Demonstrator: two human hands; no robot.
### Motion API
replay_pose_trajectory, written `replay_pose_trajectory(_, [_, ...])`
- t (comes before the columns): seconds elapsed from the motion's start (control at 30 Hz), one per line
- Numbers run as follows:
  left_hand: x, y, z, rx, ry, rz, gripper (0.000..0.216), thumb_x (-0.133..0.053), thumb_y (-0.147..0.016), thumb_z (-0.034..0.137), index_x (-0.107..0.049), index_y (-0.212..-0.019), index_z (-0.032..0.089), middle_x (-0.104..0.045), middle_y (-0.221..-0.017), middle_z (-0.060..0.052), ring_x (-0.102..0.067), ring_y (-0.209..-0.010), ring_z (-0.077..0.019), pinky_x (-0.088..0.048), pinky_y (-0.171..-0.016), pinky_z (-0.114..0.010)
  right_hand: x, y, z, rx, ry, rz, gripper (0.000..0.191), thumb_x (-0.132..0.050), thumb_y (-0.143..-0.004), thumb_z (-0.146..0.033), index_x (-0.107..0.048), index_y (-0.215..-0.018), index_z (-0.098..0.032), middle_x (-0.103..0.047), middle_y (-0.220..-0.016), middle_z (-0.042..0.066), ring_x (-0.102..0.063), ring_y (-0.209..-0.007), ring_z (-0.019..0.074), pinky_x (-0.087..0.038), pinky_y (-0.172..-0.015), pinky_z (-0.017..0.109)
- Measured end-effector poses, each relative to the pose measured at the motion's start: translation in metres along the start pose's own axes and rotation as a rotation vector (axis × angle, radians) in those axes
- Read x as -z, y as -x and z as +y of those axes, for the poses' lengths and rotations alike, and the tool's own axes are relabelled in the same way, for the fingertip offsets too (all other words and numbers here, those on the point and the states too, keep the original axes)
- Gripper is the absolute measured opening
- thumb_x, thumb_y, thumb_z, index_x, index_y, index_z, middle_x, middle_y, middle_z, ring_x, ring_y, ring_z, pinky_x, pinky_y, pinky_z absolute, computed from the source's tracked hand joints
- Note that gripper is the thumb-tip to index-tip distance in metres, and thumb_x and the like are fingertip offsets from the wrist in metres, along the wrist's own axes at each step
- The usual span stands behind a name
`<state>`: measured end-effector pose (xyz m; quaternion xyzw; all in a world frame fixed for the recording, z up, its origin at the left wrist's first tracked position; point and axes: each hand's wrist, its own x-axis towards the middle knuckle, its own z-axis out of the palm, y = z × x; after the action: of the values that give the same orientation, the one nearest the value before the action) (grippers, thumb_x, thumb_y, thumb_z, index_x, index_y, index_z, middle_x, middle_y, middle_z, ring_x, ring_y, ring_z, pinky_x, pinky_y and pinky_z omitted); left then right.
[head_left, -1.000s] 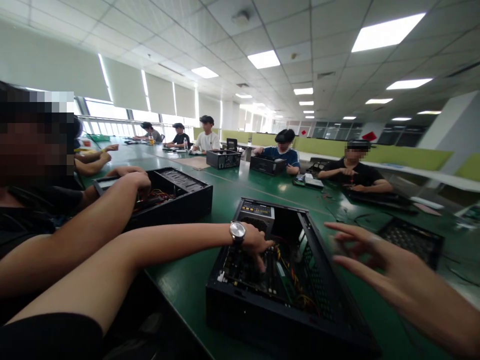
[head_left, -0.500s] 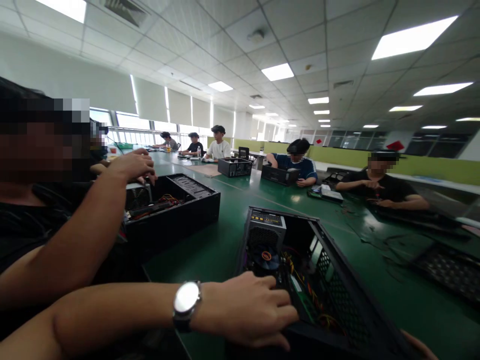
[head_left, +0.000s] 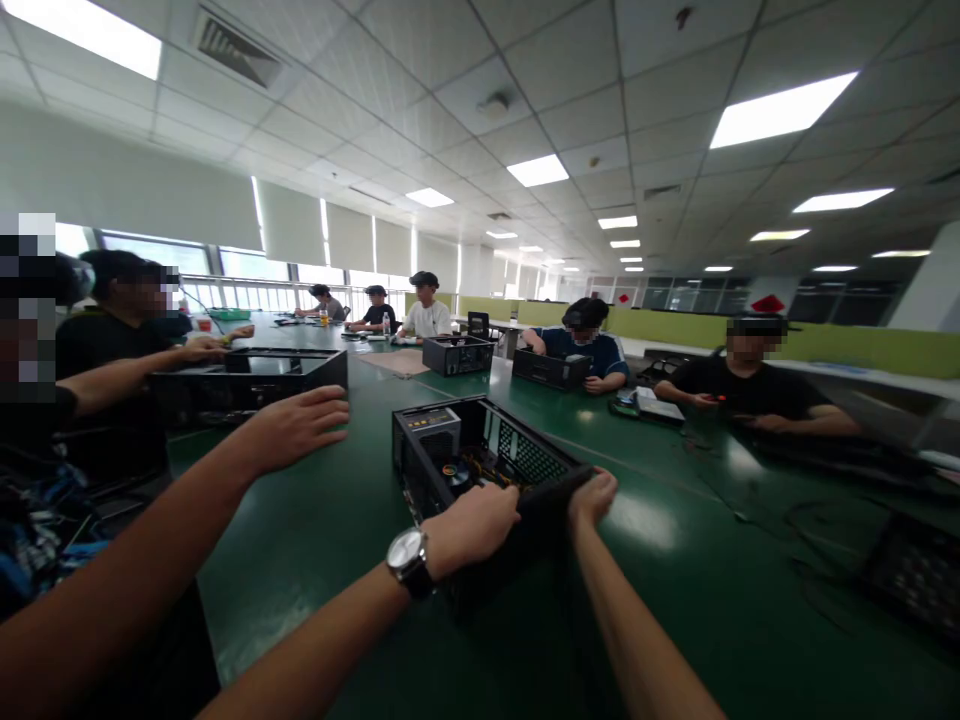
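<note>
An open black computer case (head_left: 570,478) lies on the green table in front of me, its inside facing up. Within it show a power supply (head_left: 439,430), a round fan (head_left: 454,472) and thin yellow cables. My left hand (head_left: 474,522), with a watch (head_left: 407,550) on its wrist, is closed over the near wall of the case, some fingertips hidden behind the edge. At the near right corner, my right hand (head_left: 594,497) grips the case from the side, fingers wrapped round the edge.
A co-worker's bare arm (head_left: 292,435) reaches in at my left, hand open. Beyond it stands another black case (head_left: 322,370) with a person beside it. Farther off are more cases (head_left: 457,355), and cables (head_left: 810,560) lie at the right on the green table (head_left: 300,560).
The computer case has moved away from me and to the left, turning somewhat. Both my hands have gone with it, the right now on its near corner. The neighbouring case has shifted left.
</note>
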<state>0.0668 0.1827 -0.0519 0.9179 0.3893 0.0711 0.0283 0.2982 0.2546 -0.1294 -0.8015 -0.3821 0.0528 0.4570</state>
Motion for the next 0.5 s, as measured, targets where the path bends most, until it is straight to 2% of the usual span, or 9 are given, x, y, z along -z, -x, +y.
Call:
replay_pose_trajectory(0.13, [-0.002, 0.005, -0.033, 0.081, -0.069, 0.013, 0.028, -0.042, -0.103, 0.028, -0.057, -0.122, 0.015, -0.07, -0.111, -0.014, -0.07, -0.1, -0.0287, -0.053, -0.084, -0.037, -0.029, 0.013, -0.035, 0.105, 0.113, -0.105, 0.039, -0.061, -0.098, -0.038, -0.056, -0.132, -0.019, -0.058, -0.133, 0.01, -0.061, -0.112, 0.0254, -0.054, -0.092, 0.047])
replay_pose_trajectory(0.27, [0.004, 0.018, -0.066, 0.17, -0.134, 0.036, 0.039, -0.037, -0.104, 0.033, -0.052, -0.138, 0.019, -0.071, -0.114, -0.014, -0.07, -0.1, -0.0297, -0.052, -0.088, -0.04, -0.034, 0.033, -0.044, 0.159, 0.124, -0.112, 0.037, -0.06, -0.099, -0.04, -0.057, -0.13, -0.02, -0.06, -0.129, 0.01, -0.062, -0.109, 0.024, -0.055, -0.09, 0.045])
replay_pose_trajectory(0.33, [0.01, 0.03, -0.087, 0.192, -0.155, 0.05, 0.041, -0.036, -0.104, 0.034, -0.051, -0.14, 0.022, -0.07, -0.117, -0.012, -0.068, -0.105, -0.0283, -0.05, -0.093, -0.04, -0.02, 0.041, -0.033, 0.213, 0.105, -0.133, 0.038, -0.058, -0.099, -0.042, -0.056, -0.13, -0.019, -0.06, -0.128, 0.01, -0.062, -0.108, 0.024, -0.054, -0.091, 0.045])
replay_pose_trajectory(0.4, [0.016, 0.047, -0.109, 0.22, -0.204, 0.12, 0.042, -0.037, -0.102, 0.028, -0.052, -0.141, 0.023, -0.066, -0.125, -0.013, -0.061, -0.116, -0.0294, -0.046, -0.101, -0.043, 0.007, 0.049, -0.008, 0.29, 0.067, -0.156, 0.036, -0.045, -0.104, -0.039, -0.053, -0.131, -0.017, -0.06, -0.128, 0.011, -0.062, -0.11, 0.0237, -0.052, -0.093, 0.044])
replay_pose_trajectory(0.5, [0.011, 0.072, -0.129, 0.257, -0.311, 0.405, 0.046, -0.039, -0.097, 0.021, -0.052, -0.141, 0.023, -0.052, -0.144, -0.015, -0.043, -0.136, -0.0337, -0.038, -0.109, -0.051, 0.065, 0.068, 0.055, 0.433, 0.014, -0.217, 0.041, -0.02, -0.107, -0.032, -0.053, -0.127, -0.018, -0.06, -0.125, 0.013, -0.06, -0.116, 0.0216, -0.05, -0.097, 0.038])
